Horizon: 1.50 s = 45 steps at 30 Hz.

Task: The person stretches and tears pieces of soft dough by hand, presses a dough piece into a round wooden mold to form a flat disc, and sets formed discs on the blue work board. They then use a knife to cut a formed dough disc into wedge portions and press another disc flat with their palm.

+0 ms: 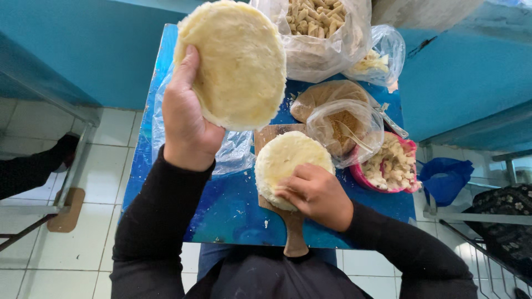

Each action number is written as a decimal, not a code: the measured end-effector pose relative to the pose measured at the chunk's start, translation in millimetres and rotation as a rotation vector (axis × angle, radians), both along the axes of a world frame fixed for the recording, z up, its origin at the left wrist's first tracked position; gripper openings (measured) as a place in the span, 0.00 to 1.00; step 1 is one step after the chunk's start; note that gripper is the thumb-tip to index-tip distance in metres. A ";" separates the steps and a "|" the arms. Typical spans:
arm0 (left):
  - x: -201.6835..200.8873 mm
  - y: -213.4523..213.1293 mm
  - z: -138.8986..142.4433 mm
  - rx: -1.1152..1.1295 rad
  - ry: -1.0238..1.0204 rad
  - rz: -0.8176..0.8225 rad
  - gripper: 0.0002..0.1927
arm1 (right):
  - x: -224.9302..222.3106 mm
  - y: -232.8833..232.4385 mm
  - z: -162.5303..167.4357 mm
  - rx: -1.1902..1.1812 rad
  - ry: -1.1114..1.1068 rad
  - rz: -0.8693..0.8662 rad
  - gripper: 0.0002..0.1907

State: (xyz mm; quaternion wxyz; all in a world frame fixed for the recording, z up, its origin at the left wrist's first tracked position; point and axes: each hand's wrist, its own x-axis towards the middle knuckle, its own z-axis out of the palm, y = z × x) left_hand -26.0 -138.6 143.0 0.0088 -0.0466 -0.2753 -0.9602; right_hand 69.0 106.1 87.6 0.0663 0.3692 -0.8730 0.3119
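Your left hand [185, 119] fingers grip raised cheese round [233, 61] | right hand [316, 194] fingers press board's cheese round [288, 160] | bench [221, 210] front-left open, back crowded by bags [327, 39]

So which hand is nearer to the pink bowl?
The right hand. It rests on the pale disc on the board, just left of the pink bowl. The left hand holds another disc up, farther left.

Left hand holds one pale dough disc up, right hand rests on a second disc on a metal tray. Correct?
Not quite. In the head view the right hand rests on the second disc, which lies on a wooden board, not a metal tray. The left hand does hold the raised disc.
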 end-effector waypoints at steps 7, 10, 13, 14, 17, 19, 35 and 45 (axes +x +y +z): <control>-5.8 26.5 -31.1 0.048 -0.119 -0.215 0.25 | 1.9 -12.6 33.8 -0.089 0.157 -0.098 0.13; 3.0 35.6 -45.4 0.112 -0.141 -0.355 0.27 | -10.9 -23.1 49.2 -0.114 0.248 -0.179 0.12; 13.2 31.2 -53.8 0.140 -0.056 -0.436 0.30 | -24.5 -39.5 57.3 -0.082 0.261 -0.177 0.14; 16.7 27.4 -55.5 0.133 -0.020 -0.452 0.31 | -27.6 -44.3 58.7 -0.065 0.254 -0.171 0.15; 24.7 13.7 -58.8 0.120 0.031 -0.473 0.33 | -31.8 -57.8 56.4 -0.138 0.174 -0.165 0.09; 26.2 4.3 -60.5 0.133 0.054 -0.488 0.34 | -36.4 -60.6 53.7 -0.183 0.078 -0.158 0.07; 60.2 -6.0 -46.5 -0.146 0.109 -0.397 0.48 | -37.3 -64.3 65.0 -0.471 -0.091 -0.421 0.08; 68.0 -28.7 -29.6 -0.220 0.120 -0.463 0.37 | -18.7 -77.0 102.9 -0.349 -0.291 -0.271 0.08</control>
